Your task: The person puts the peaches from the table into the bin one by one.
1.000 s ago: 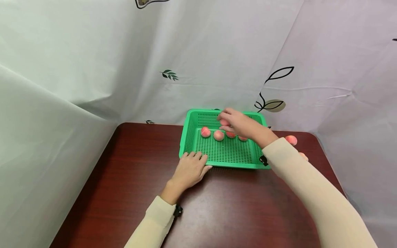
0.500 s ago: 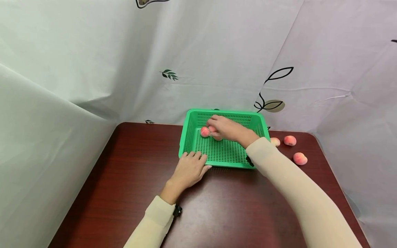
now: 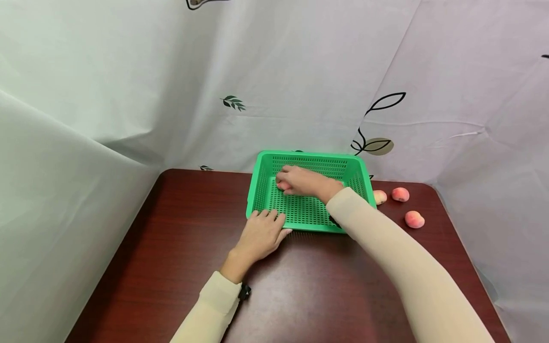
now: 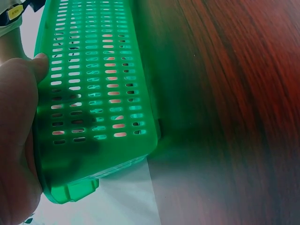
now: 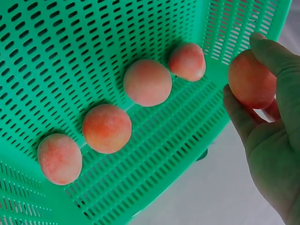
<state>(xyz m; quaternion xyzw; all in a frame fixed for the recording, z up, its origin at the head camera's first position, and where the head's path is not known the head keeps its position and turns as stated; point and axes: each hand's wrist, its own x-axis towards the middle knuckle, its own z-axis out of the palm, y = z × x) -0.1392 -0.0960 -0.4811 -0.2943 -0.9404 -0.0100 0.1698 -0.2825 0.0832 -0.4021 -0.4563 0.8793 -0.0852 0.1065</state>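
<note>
A green perforated basket (image 3: 326,227) stands at the back of the table. My left hand (image 3: 260,236) lies over its front left rim, fingers inside and thumb along the outside; the left wrist view shows that hand (image 4: 16,117) against the basket wall (image 4: 93,159). Inside the basket's left part, my right hand (image 3: 300,181) holds a peach. The right wrist view shows the peach (image 5: 252,79) between thumb and fingers of the right hand (image 5: 276,140). Several more peaches lie in a row on the basket floor, among them one orange-red peach (image 5: 107,129); the head view mostly hides them behind the right hand.
On the table (image 3: 171,247), right of the basket, lie three peaches: a pale one (image 3: 379,197) close to the basket wall, a red one (image 3: 400,194) and a nearer one (image 3: 414,219). A pale curtain (image 3: 300,85) hangs behind the table and at both sides.
My right hand has moved left and slightly nearer inside the basket, with a peach in its grip. My left hand stays on the rim. The peaches right of the basket are now less covered by the sleeve.
</note>
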